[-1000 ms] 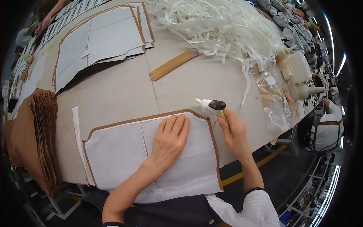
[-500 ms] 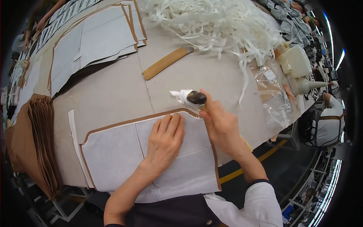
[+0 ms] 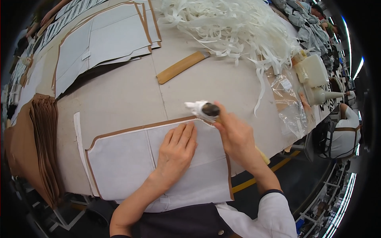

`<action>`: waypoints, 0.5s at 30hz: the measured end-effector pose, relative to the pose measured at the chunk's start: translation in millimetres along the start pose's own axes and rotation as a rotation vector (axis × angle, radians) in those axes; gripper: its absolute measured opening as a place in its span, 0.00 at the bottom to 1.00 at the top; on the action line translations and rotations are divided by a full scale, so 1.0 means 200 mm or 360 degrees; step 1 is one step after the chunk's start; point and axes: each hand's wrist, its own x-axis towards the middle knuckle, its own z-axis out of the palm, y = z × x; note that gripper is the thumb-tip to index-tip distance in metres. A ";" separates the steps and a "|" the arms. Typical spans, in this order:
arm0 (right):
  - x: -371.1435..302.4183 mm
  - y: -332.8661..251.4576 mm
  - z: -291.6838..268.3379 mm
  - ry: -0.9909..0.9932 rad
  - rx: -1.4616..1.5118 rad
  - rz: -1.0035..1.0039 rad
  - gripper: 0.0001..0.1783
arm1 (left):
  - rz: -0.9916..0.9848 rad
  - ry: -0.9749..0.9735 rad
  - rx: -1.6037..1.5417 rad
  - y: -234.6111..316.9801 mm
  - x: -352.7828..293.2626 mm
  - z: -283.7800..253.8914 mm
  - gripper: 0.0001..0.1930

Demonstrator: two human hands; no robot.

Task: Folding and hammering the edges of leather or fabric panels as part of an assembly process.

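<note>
A grey-white sheet panel with brown edges [image 3: 119,162] lies flat on the table in front of me. My left hand [image 3: 178,148] rests on it, palm down, fingers stretched toward its far edge. In my right hand [image 3: 237,133] is a hammer [image 3: 210,110], its dark head partly wrapped in white material. The end of its pale handle shows beyond my wrist. The head is over the panel's curved far-right corner, slightly blurred; whether it touches cannot be made out.
A wooden-handled flat blade tool [image 3: 180,68] lies beyond the panel. White tape strips [image 3: 226,27] are heaped at the back. Similar panels [image 3: 107,35] are stacked far left, above folded brown sheets [image 3: 45,146]. A squeeze bottle [image 3: 321,96] and clear plastic bag [image 3: 291,113] lie right.
The hammer head has dropped slightly toward the panel's far edge, and more of its handle end shows. My left hand stays on the panel. The whole view has shifted a little.
</note>
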 end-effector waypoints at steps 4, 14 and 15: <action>-0.14 -0.02 0.02 -0.0044 -0.0077 0.0132 0.33 | 0.0006 -0.0003 0.0011 0.01 -0.01 -0.02 0.27; 0.14 -0.18 0.12 -0.0106 0.0127 -0.0214 0.33 | -0.0435 0.0071 0.0137 -0.12 -0.29 -0.25 0.25; 0.21 -0.24 0.15 -0.0166 0.0142 -0.0323 0.33 | -0.0495 0.0072 0.0203 -0.14 -0.32 -0.29 0.25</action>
